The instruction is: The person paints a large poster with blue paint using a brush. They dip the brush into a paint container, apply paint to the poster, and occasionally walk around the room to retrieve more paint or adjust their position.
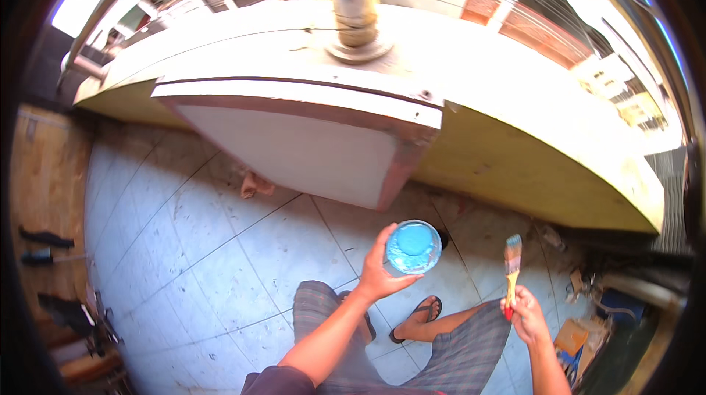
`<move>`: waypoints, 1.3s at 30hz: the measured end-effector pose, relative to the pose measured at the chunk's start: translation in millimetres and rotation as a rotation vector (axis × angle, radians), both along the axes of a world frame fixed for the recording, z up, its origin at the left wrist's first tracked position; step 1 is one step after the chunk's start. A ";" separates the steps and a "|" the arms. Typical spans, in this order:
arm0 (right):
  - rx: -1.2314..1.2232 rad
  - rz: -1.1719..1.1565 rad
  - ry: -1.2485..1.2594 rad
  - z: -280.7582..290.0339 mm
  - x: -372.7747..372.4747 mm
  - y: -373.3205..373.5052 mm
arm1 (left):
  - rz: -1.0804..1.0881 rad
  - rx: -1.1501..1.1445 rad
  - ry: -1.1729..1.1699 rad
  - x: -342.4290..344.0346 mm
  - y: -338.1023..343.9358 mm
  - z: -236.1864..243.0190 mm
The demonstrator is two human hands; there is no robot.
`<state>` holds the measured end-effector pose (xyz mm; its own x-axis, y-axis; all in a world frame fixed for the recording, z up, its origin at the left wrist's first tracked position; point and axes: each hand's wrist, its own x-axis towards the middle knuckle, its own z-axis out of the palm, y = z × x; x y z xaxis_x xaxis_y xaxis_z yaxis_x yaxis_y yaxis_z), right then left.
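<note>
My left hand [382, 270] is wrapped round a clear round tub of blue paint [413, 246], held out over the floor with its top facing up. Off to the right, my right hand [526, 313] grips a paintbrush [513, 271] by its wooden handle, bristles pointing up and blue at the tip. Brush and tub are well apart. Ahead stands a panel [294, 145] with a pale grey face and a reddish-brown and white frame, leaning against the low yellow wall [515, 163]. Neither hand touches it.
A metal post [354, 5] rises from the wall's bright ledge. Bluish tiles [243, 270] cover the floor, with a crumpled cloth [255, 184] by the panel. At left, a screwdriver [48, 256] lies on a wooden surface [48, 189]. Assorted items, including a cardboard piece [571, 337], crowd the right side.
</note>
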<state>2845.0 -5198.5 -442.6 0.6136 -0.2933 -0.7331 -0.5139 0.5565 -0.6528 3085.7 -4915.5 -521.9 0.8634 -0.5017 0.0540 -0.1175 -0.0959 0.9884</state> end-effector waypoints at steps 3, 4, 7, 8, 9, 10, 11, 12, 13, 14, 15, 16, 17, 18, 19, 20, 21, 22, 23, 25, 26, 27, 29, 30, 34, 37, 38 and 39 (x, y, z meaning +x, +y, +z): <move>0.063 -0.056 0.031 38.5 -1.4 33.5 | 0.045 0.075 0.090 -2.2 8.6 42.2; 0.032 -0.110 0.069 57.2 7.6 48.2 | 0.098 0.043 0.131 -4.0 15.0 65.1; -0.089 0.120 0.252 113.8 8.1 75.8 | 0.221 -0.010 0.268 -33.6 53.3 137.4; -0.197 0.231 0.225 125.7 -2.5 78.1 | 0.266 -0.020 0.313 -47.5 67.3 165.0; -0.302 0.342 0.193 129.0 -18.0 78.1 | 0.279 0.053 0.326 -56.7 85.4 198.6; -0.383 0.426 0.172 132.3 -21.2 79.8 | 0.294 0.126 0.334 -61.8 108.0 235.9; -0.434 0.481 0.103 154.1 -15.7 91.0 | 0.316 0.202 0.341 -69.3 129.5 272.7; -0.465 0.514 0.070 167.7 -10.5 101.1 | 0.445 0.200 0.090 -82.4 147.4 288.3; -0.493 0.546 0.029 177.1 -5.0 112.5 | 0.515 0.171 0.102 -94.7 169.6 311.5; -0.440 0.529 0.032 191.8 4.5 126.3 | 0.583 0.139 0.111 -107.7 191.3 336.2; -0.436 0.610 -0.001 196.5 11.6 136.2 | 0.640 0.099 0.105 -117.8 212.4 359.0; -0.445 0.682 -0.032 195.3 17.7 141.5 | 0.686 0.160 0.097 -130.3 238.2 378.8; -0.466 0.740 -0.059 205.2 32.3 153.6 | 0.752 0.184 0.084 -141.9 263.0 401.7; -0.391 0.771 0.028 215.1 47.9 166.7 | 0.816 0.208 0.071 -156.1 291.0 427.1; -0.405 0.835 0.024 208.8 67.2 177.6 | 0.873 0.234 0.063 -169.9 315.4 445.1; -0.418 0.898 0.019 200.4 90.0 195.7 | 0.946 0.211 0.069 -191.2 341.2 459.6; -0.451 0.948 0.023 195.1 109.3 210.9 | 1.005 0.168 0.081 -207.5 367.7 457.1; -0.426 0.917 -0.050 251.3 130.7 251.7 | 1.046 0.184 0.051 -222.6 393.9 451.9; -0.425 0.894 -0.067 257.3 143.7 270.6 | 1.091 0.201 0.024 -234.1 420.1 445.7; -0.410 0.909 -0.099 260.3 170.9 312.1 | 1.180 0.234 0.007 -256.8 464.6 446.1; -0.404 0.864 -0.088 265.0 177.9 338.3 | 1.213 0.251 0.007 -266.4 489.7 453.8; -0.381 0.857 -0.097 268.3 184.3 360.0 | 1.249 0.262 0.024 -278.1 509.7 456.5; -0.337 0.841 -0.097 270.2 197.9 403.1 | 1.314 0.311 -0.044 -291.2 551.8 459.5; -0.358 0.870 -0.122 259.6 208.5 420.0 | 1.328 0.305 -0.048 -293.6 572.4 466.9; -0.363 1.011 -0.227 258.6 248.6 504.4 | 1.506 0.301 -0.117 -315.2 632.9 485.2; -0.304 1.066 -0.304 257.6 284.0 558.5 | 1.626 0.289 -0.078 -313.6 668.3 473.1; -0.324 1.081 -0.316 256.9 298.3 575.6 | 1.665 0.264 -0.098 -306.5 675.7 477.8; -0.337 1.097 -0.327 255.3 311.5 594.4 | 1.705 0.251 -0.097 -304.9 681.6 473.8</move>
